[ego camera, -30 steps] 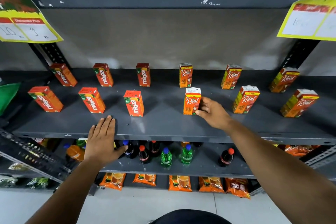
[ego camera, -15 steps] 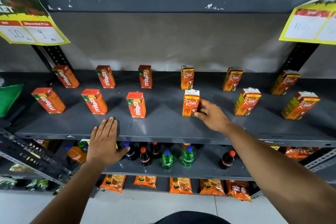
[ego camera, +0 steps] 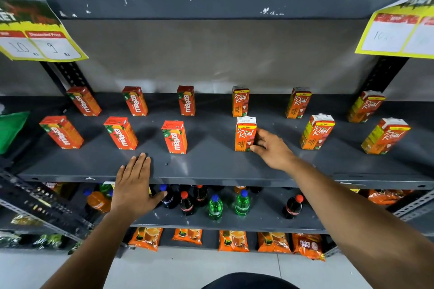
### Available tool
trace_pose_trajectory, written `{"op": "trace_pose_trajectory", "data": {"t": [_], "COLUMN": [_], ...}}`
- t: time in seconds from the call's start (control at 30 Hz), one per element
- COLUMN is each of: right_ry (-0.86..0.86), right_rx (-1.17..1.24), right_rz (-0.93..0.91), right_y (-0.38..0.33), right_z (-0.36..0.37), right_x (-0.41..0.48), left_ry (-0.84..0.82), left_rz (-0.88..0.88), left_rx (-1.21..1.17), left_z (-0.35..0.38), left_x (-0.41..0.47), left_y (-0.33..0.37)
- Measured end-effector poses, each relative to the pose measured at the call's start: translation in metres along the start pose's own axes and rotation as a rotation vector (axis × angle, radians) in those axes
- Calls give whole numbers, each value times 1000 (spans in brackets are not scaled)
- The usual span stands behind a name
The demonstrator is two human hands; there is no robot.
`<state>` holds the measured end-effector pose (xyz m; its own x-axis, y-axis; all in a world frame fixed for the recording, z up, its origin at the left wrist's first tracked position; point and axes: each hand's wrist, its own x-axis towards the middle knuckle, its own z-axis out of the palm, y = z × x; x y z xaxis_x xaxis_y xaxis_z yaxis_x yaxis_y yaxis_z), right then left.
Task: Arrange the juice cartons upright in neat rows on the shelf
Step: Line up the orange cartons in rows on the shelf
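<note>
The grey metal shelf (ego camera: 211, 166) carries twelve juice cartons, all upright, in two rows of six, well spaced from one another.

Far row, left to right: three red Maaza cartons (ego camera: 135, 101) and three orange Real cartons (ego camera: 298, 103). The near row follows the same order, with a Maaza carton (ego camera: 174, 137) third from the left and a Real carton (ego camera: 245, 134) fourth.

Right hand (ego camera: 272, 148): it reaches in from the near right, and its fingers (ego camera: 259, 135) lie against the right side of the fourth near-row Real carton, thumb low beside the carton's base. The fingers are narrowly spread and touch the carton. A full grip around it cannot be confirmed, as the carton's far side is hidden.

Left hand (ego camera: 133, 185): it lies flat, palm down, on the near edge of the shelf, fingers extended and close together, thumb hanging below the edge. It holds nothing and is near, but apart from, the near-row Maaza cartons.

Yellow price tags (ego camera: 40, 40) hang from the shelf above at left and right. The lower shelf holds soft-drink bottles (ego camera: 215, 206), and orange packets (ego camera: 232, 240) lie below those.
</note>
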<state>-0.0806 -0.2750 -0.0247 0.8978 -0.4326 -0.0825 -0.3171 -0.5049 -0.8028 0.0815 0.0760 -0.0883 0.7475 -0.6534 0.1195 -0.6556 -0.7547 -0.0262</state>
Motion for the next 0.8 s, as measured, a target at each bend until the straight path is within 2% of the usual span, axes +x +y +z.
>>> {"op": "trace_pose_trajectory", "data": {"t": [0.13,0.2,0.27,0.33,0.4,0.47,0.53,0.7,0.8], "right_ry": [-20,44,279,640,956,1117,1109,766,642], "right_rx": [20,81,91,-23,-109,-112,-92,132,35], "right_rz": [-14,-6,-35,-82,-44,61,157,289,290], "right_y": [2,6,11,16,25,35,48,67,63], "right_z": [1,1,0,-6,-15,-28,-43,-69,-72], "right_x": [-1,-4,-14,-26,-34,-37,-40,-39,-40], "left_ry": [2,4,5,6,8,-2,-8,19,23], "left_rz": [-1,-6,-4,-3,-5,-4,-3,-14,-25], "left_rx": [6,6,2,3,-1,-2,4,20,25], "left_z": [-1,-1,0,2,4,6,6,6,7], "left_x": [0,-1,-1,0,1,1,1,2,3], "left_y": [0,0,0,-1,-2,-5,-4,-2,0]}}
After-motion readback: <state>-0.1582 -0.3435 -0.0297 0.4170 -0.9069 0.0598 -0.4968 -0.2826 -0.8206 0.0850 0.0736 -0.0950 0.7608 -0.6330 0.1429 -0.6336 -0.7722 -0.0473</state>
